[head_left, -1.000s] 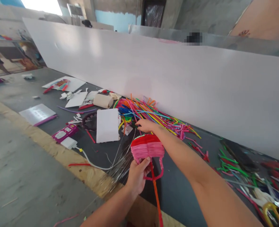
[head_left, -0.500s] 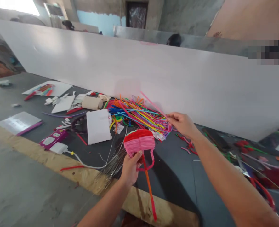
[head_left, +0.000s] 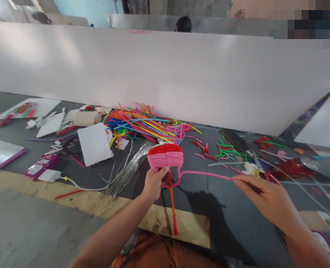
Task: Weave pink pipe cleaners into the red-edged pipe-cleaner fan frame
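My left hand is closed around the lower part of a pipe-cleaner figure. Its banded body is red on top and pink below, with an orange and red stem hanging down and a pink loop at its lower right. My right hand pinches the far end of a pink pipe cleaner. That strand runs level from the fingertips to the figure's right side; whether it is joined there or just overlaps, I cannot tell. Behind the figure lies a heap of coloured pipe cleaners.
Bare wires lie left of the figure, near a white board and a purple device. Cut pipe-cleaner pieces, scissors and a red can are at right. A white partition stands behind.
My right hand has moved from beside the heap to the right and nearer, bringing the pink pipe cleaner level with the figure. My left hand keeps its hold. The view has swung right.
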Available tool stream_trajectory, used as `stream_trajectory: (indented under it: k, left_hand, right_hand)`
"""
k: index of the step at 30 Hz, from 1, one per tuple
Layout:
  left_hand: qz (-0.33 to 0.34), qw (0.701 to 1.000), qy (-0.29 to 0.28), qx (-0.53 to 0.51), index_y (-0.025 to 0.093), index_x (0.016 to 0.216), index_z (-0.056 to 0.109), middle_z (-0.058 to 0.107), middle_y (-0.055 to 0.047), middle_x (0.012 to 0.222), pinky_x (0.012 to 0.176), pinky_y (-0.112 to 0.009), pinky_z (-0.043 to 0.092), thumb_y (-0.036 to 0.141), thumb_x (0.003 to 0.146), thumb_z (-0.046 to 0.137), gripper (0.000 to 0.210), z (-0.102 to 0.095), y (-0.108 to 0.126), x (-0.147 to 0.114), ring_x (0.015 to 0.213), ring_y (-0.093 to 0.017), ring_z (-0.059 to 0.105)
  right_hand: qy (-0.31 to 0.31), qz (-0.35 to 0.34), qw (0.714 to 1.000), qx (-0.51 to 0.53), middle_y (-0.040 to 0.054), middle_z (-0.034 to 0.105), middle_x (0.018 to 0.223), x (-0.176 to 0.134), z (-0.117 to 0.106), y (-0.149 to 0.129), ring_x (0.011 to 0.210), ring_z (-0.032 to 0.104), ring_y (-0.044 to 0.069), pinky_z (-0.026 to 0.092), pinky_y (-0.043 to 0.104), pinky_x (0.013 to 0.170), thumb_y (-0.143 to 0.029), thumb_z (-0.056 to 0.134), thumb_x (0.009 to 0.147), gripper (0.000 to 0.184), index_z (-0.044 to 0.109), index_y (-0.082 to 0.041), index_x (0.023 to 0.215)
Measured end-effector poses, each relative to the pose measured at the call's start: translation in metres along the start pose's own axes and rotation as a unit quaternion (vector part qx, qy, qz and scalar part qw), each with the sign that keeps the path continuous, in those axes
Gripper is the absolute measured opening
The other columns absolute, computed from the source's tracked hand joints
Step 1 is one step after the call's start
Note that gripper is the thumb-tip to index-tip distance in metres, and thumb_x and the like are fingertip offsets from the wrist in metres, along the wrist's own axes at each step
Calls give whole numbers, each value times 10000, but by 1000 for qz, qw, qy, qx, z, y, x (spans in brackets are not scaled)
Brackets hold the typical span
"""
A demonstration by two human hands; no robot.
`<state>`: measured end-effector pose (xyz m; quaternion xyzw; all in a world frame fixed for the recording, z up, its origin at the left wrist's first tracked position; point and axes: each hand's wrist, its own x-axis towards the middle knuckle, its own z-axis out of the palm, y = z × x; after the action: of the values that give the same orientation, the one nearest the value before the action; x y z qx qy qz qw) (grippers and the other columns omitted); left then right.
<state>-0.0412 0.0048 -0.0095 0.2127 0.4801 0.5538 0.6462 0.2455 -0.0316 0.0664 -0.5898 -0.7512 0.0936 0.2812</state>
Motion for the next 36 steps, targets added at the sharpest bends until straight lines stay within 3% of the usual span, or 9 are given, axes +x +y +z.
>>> stream_trajectory:
  k: [9,12,16,20,26,32,34,36]
  left_hand:
    - [-21,996,-12,86,112,682,629,606,-5,589,411,-201,439,333,529,789,313,37,-20,4,498,-98,540]
    - [-20,995,-9,100,108,686,625,595,-4,585,394,-194,434,336,522,792,328,44,-23,6,493,-94,530]
    - [-17,994,-6,109,112,705,617,587,1,588,393,-193,442,349,523,792,346,48,-24,7,504,-96,532]
    - [-28,992,-11,121,115,687,608,582,4,574,378,-191,436,355,527,789,340,51,-27,6,482,-92,523]
    - [-74,983,-59,160,111,715,636,622,-30,617,379,-199,451,345,535,794,335,58,-34,-4,482,-99,533]
    - [-141,958,-114,224,123,763,666,673,-104,752,484,-261,508,359,562,784,332,40,-11,-3,632,-173,620]
    - [-108,936,-117,314,155,866,668,662,-74,723,505,-262,494,386,625,736,341,26,1,-1,617,-165,606]
    - [43,878,-75,470,198,929,655,626,-27,673,552,-256,471,383,689,680,304,14,9,0,599,-147,571]
  right_hand:
    - [106,4,994,-37,8,706,777,-40,-21,11,664,659,174,499,276,647,-386,504,845,171,637,-281,865]
    - [109,-9,993,-38,10,704,770,-48,-17,16,674,657,177,487,283,660,-356,510,850,152,638,-276,869]
    - [79,-63,992,-76,24,704,756,-56,-1,23,683,651,172,466,289,701,-300,521,857,148,653,-237,871]
    - [64,-59,990,-111,42,715,762,-58,21,27,675,652,166,450,282,685,-311,476,883,221,673,-213,872]
    - [-99,-32,991,-87,35,722,817,-42,61,22,729,659,165,441,267,670,-283,421,903,250,663,-230,864]
    - [-140,-10,985,-103,27,680,776,-34,69,19,734,638,166,425,250,637,-271,414,904,248,649,-237,829]
    - [-133,-16,986,-100,26,673,771,-35,70,20,737,634,163,421,249,638,-268,416,902,246,649,-238,828]
    - [-124,-23,987,-96,23,666,762,-37,71,22,735,628,162,418,252,639,-265,420,898,243,652,-240,830]
